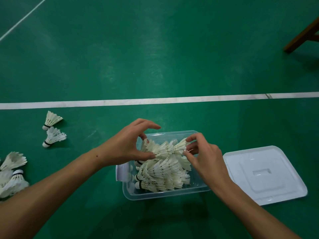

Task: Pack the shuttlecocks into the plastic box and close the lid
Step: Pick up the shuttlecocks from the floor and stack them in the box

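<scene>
1. Clear plastic box (165, 194) sits open on the green floor (155, 57), close in front of the person, already carrying several rows of shuttlecocks (160, 176) laid on their sides.
2. A nested stack of shuttlecocks (164, 148) is held over the far half of the box, its long axis running left to right, roughly parallel to the box's far wall.
3. The left hand (131, 144) grips the stack's left end, thumb below and fingers arched over the top; the right hand (202, 152) pinches the right end between thumb and fingertips.
4. The judged next move is straight down: the stack hangs directly above the free strip behind the packed rows, so lowering it level should seat it.
5. The white lid (265, 175) lies flat on the floor just right of the box, nearer the right hand.
6. Loose shuttlecocks (51, 128) and a further heap (12, 175) remain on the floor well to the left, nearer the left hand, so packing seems unfinished.
</scene>
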Demonstrator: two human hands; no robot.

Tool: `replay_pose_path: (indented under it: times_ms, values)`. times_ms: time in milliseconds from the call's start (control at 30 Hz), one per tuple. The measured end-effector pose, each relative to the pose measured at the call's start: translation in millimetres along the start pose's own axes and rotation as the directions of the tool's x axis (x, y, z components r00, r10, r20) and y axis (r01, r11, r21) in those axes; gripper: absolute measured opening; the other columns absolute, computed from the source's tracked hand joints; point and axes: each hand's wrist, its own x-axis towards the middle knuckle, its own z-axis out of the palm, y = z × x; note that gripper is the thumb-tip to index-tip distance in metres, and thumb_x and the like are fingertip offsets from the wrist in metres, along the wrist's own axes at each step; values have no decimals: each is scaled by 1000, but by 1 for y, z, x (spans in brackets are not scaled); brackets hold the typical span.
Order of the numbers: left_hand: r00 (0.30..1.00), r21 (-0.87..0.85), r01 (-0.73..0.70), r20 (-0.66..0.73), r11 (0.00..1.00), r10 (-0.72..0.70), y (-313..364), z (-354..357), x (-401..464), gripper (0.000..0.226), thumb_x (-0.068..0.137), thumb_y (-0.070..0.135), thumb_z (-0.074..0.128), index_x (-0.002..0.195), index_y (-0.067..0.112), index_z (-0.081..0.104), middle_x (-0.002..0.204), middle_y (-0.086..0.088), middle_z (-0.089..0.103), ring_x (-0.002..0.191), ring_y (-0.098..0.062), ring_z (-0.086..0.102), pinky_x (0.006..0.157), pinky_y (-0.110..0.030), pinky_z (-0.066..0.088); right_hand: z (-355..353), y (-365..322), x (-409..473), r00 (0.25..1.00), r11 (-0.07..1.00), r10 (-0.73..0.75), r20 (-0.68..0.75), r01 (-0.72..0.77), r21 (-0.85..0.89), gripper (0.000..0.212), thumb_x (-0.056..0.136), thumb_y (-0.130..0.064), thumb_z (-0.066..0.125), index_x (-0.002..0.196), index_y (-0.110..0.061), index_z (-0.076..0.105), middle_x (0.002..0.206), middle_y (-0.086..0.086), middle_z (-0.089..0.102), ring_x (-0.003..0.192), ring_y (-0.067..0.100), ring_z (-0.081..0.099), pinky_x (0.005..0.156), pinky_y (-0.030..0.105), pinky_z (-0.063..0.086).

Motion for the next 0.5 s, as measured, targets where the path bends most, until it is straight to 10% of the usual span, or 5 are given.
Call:
replay_pose_path:
  times_ms: [500]
  values:
    - [1000, 138, 2, 12, 990, -4, -2, 12, 3, 90, 81, 39, 87, 154, 37, 35, 142, 21, 58, 116, 3, 60, 84, -2, 39, 9, 0, 23, 957, 959, 174, 233, -219, 181, 37, 87, -13, 84, 106, -29, 56, 100, -8, 73, 88, 4, 71, 82, 30, 61]
